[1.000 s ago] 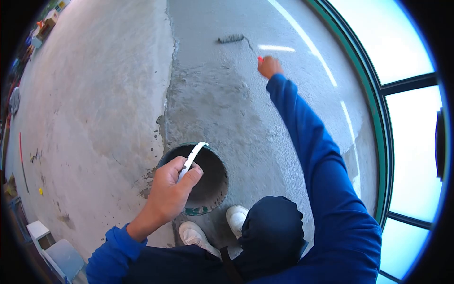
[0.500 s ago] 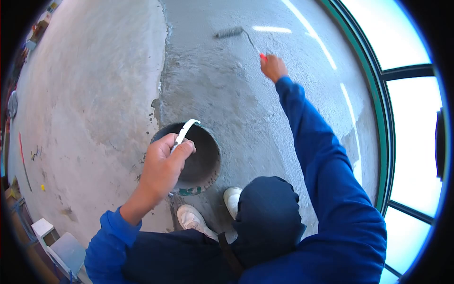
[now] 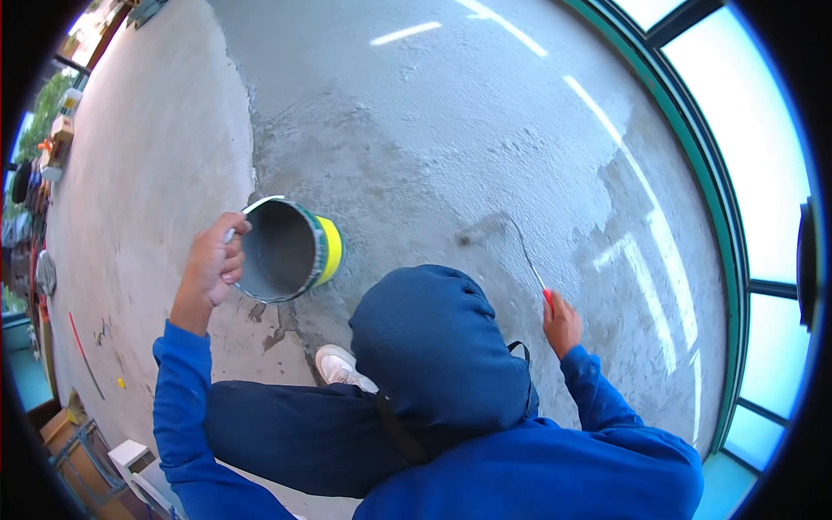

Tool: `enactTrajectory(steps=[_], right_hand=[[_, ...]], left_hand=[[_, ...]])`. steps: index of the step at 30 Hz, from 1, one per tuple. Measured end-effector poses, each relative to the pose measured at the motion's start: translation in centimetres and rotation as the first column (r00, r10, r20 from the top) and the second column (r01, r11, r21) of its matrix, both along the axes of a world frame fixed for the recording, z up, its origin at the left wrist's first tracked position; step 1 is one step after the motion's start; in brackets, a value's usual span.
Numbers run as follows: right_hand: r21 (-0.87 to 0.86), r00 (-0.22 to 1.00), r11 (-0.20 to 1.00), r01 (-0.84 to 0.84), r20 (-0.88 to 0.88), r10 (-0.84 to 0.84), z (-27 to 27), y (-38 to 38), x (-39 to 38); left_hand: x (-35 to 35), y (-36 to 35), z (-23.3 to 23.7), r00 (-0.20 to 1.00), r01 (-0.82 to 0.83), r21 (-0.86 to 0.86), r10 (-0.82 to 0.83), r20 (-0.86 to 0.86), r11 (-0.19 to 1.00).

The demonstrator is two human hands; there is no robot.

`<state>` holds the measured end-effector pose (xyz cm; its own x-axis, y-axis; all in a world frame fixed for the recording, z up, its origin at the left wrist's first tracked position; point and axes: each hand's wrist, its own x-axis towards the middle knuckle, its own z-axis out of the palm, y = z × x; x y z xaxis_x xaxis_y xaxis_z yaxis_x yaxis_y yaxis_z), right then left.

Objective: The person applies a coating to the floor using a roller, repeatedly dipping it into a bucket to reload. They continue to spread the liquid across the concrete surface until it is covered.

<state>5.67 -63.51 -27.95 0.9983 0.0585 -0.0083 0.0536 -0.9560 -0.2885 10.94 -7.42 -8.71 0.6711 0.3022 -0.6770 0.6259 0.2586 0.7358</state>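
Holds one bucket (image 3: pixel 329 251), tilted, near one shoe (image 3: pixel 344 367), by one handle (image 3: pixel 258 205) in left hand (image 3: pixel 212 262), with fingers curled round. Holds one roller (image 3: pixel 485 228), blurred, by one red grip (image 3: pixel 548 300) in right hand (image 3: pixel 563 326), with fingers curled likewise; cannot tell whether touching floor (image 3: pixel 147 234).

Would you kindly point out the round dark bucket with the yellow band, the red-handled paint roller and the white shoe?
Round dark bucket with yellow band (image 3: pixel 329 251): head view, outer wall.
Red-handled paint roller (image 3: pixel 487 229): head view, blurred roller head.
White shoe (image 3: pixel 339 364): head view, upper.
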Motion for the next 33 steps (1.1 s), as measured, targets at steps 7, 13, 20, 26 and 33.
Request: enactTrajectory(steps=[7,13,20,26,33], right_hand=[[0.236,0.964,0.945,0.227,-0.192,-0.184,2.3,-5.2,-4.0],[0.593,0.950,0.754,0.283,-0.281,-0.135,-0.4,0.7,3.5],[0.818,0.916,0.486,0.306,-0.392,0.083,0.7,8.6,10.7],[0.846,0.917,0.532,0.048,-0.249,0.313,2.8,15.7,15.3],[0.832,0.779,0.525,-0.178,-0.207,0.592,5.3,25.1,19.5]], left_hand=[[-1.1,3.8,2.6,0.982,-0.162,-0.006,0.162,0.097,0.987],[-3.3,7.9,3.4,0.935,-0.347,0.063,0.340,0.104,0.936],[-5.2,13.5,-0.2,0.869,-0.494,0.194,0.491,0.067,0.847],[-8.0,17.0,-2.1,0.781,-0.604,0.300,0.623,0.039,0.738],[-7.4,17.1,-2.6,0.943,0.087,0.991,0.329,-0.049,-0.100]])
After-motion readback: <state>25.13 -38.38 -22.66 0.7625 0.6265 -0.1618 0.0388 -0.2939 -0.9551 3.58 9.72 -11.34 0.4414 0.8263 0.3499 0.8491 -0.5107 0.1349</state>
